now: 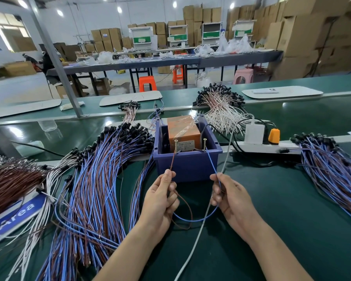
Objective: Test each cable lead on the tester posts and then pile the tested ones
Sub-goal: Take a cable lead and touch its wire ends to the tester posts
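Note:
A blue bin (187, 165) holds an orange tester box (183, 130) with two brass screw posts, a left post (175, 146) and a right post (204, 144). My left hand (161, 196) pinches a brown lead (172, 162) whose tip touches the base of the left post. My right hand (230, 197) pinches a blue lead (212, 162) that reaches the base of the right post. Both leads loop down between my hands above the green mat. A big pile of blue and brown cables (101, 179) lies to the left, another pile (332, 165) to the right.
A white power strip (267, 147) with a white adapter and an orange plug lies right of the bin. A grey cord (201, 230) runs between my arms. White-lead cables (221, 106) are heaped behind the bin. Brown wires (10, 179) lie far left.

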Available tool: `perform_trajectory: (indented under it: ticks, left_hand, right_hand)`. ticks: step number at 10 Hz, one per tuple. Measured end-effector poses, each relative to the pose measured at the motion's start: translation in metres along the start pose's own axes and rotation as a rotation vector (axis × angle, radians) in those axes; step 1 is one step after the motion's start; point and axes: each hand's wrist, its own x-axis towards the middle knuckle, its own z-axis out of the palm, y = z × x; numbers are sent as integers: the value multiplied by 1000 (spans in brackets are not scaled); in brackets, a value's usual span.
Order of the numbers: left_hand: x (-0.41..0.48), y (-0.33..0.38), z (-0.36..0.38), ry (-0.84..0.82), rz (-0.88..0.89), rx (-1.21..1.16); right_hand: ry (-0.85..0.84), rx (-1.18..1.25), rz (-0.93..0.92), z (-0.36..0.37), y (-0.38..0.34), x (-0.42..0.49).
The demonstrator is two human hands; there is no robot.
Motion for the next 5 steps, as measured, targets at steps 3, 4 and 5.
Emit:
perform_trajectory:
  ticks: [3,4,5]
  left_hand:
    - [1,0,0,0,-1,0]
    - [1,-1,-1,-1,-5,1]
    - [1,-1,-1,-1,-6,1]
  right_hand:
    - [-8,-1,7,-3,2,2]
    - [-10,-7,18,-4,2,2]
    - [-11,1,22,-5,3,2]
